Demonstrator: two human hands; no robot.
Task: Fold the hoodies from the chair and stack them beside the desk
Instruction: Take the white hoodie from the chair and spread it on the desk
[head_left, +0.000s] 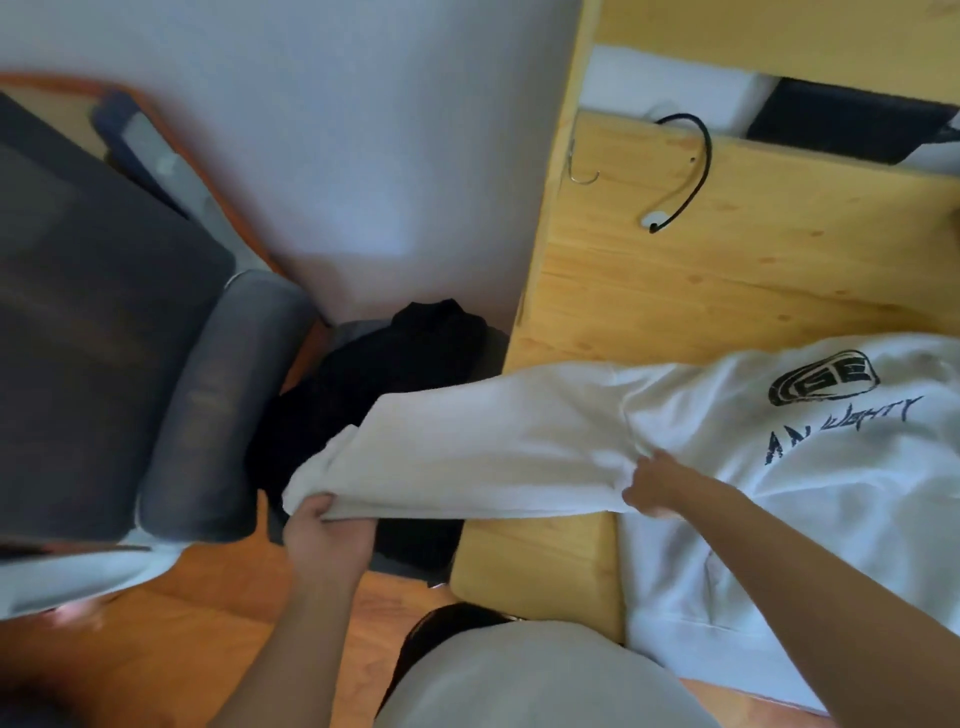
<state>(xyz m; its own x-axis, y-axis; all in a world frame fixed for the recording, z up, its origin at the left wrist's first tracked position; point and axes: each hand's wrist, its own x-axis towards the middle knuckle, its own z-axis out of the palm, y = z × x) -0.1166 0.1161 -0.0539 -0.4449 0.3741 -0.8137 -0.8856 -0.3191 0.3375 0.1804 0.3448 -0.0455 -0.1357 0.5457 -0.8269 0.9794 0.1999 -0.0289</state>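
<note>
We look down from head height at a white hoodie (810, 467) spread front-up on a pale wooden desk (727, 280) that fills the right half of the frame. The hoodie's body lies at the right, with a dark oval logo and dark lettering on the chest. Its hem hangs off the desk's near edge at lower right.

One sleeve (467, 447) stretches out toward the left, past the desk's edge, held in the air across the middle of the frame. Our left hand (324, 530), at lower centre, grips the cuff end of that sleeve, fingers curled round the bunched fabric. Our right hand (657, 486), right of centre, pinches the cloth where the sleeve meets the body, with the fingers closed on a small fold.

Beneath the raised sleeve, in the gap between desk and chair, a black garment (395, 374) lies in a heap on something dark; we cannot tell whether it is folded. A dark grey chair (104, 338) fills the left of the frame, its padded armrest (228, 400) running beside the black heap.

At the upper right, a black cable (698, 156) curls on the desk and ends in a small white tip. A black flat object (847, 124) sits at the far upper right. A white wall (337, 130) fills the upper middle, and an orange wooden floor (208, 623) shows at the bottom.
</note>
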